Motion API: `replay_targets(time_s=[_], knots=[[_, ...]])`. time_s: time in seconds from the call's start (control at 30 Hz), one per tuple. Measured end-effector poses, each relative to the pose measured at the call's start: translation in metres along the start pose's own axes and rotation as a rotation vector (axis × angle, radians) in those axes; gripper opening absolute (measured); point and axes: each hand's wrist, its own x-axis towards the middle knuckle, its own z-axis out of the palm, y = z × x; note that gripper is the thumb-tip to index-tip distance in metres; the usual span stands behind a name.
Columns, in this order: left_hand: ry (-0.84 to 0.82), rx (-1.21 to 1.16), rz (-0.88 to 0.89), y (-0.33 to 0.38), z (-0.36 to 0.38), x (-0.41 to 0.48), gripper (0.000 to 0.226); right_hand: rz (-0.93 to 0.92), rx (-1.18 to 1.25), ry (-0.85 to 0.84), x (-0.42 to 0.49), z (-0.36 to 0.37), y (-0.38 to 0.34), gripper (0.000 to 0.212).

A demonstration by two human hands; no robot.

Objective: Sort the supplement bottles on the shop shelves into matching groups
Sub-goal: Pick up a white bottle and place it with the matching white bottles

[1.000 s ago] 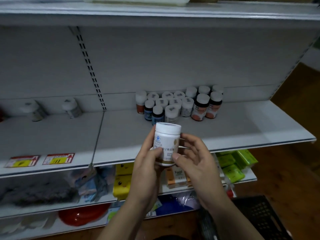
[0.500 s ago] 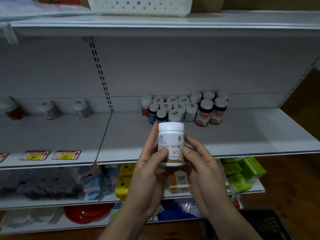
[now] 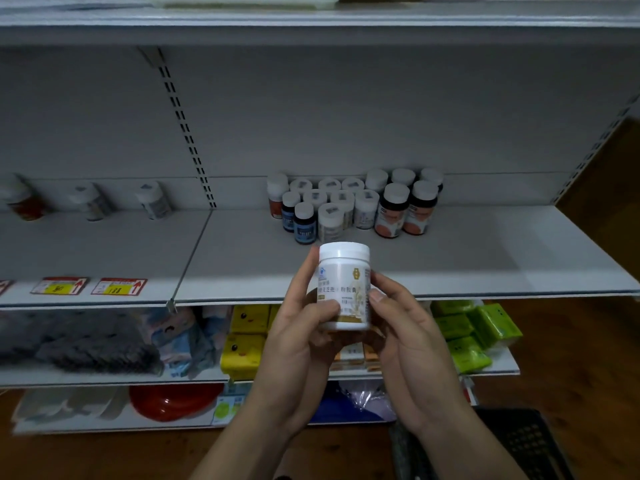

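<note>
Several tiers of pale grey shop shelving fill the view above a brown wooden floor (image 3: pixel 571 358), and the middle shelf (image 3: pixel 485 258) is where the stock sits. Well over a dozen white-capped supplement bottles (image 3: pixel 349 206) huddle at its back wall: blue labels to the left, plain white ones in the middle, two orange-labelled ones on the right. Three stray bottles (image 3: pixel 154 199) stand well apart in the left bay, above two red-and-yellow price tags (image 3: pixel 118 286). Below are yellow packs (image 3: pixel 246 344), green packs (image 3: pixel 478 334) and something grey and fluffy (image 3: pixel 79 344), with a red bowl (image 3: pixel 173 401) lower down. Now the action: a white bottle (image 3: pixel 344 285) with a gold band is held upright in the air, in front of the shelf edge. The left grip (image 3: pixel 301 327) wraps round it, thumb across the label; the right grip (image 3: pixel 405 327) curls round the other side, thumb tip on the label's edge. Fingers behind the bottle are hidden. The label text is too small to read, the left-bay bottles are blurred, and a black basket (image 3: pixel 526 441) is cut off at the bottom right corner.
</note>
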Motion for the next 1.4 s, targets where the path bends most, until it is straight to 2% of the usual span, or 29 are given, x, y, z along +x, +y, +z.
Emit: replay_targets(time_s=[0.17, 0.33, 0.5, 0.57, 0.63, 0.7, 0.8, 1.17, 1.4], knots=[[0.158, 0.104, 0.075, -0.014, 0.009, -0.004, 0.066, 0.122, 0.042, -0.04, 0.002, -0.014, 0.004, 0.04], [0.246, 0.167, 0.101, -0.018, 0.008, -0.008, 0.067, 0.21, 0.068, -0.121, 0.006, -0.018, 0.01, 0.041], [0.28, 0.276, 0.117, -0.018, 0.003, -0.009, 0.067, 0.22, 0.116, -0.075, 0.004, -0.014, 0.02, 0.037], [0.264, 0.21, 0.099, -0.015, -0.002, -0.012, 0.065, 0.175, 0.105, -0.059, 0.002, -0.01, 0.02, 0.035], [0.219, 0.046, 0.052, -0.007, -0.01, -0.017, 0.051, 0.115, 0.077, -0.066, 0.001, -0.001, 0.018, 0.028], [0.174, -0.027, 0.031, 0.003, -0.023, -0.026, 0.041, 0.059, 0.02, -0.09, -0.001, 0.014, 0.02, 0.021], [0.192, -0.037, 0.075, 0.021, -0.045, -0.044, 0.041, 0.017, -0.04, -0.146, -0.007, 0.044, 0.033, 0.023], [0.373, -0.013, 0.168, 0.093, -0.156, -0.13, 0.044, 0.082, -0.201, -0.231, -0.052, 0.166, 0.118, 0.037], [0.476, 0.022, 0.188, 0.13, -0.228, -0.163, 0.049, 0.101, -0.323, -0.245, -0.066, 0.236, 0.169, 0.017]])
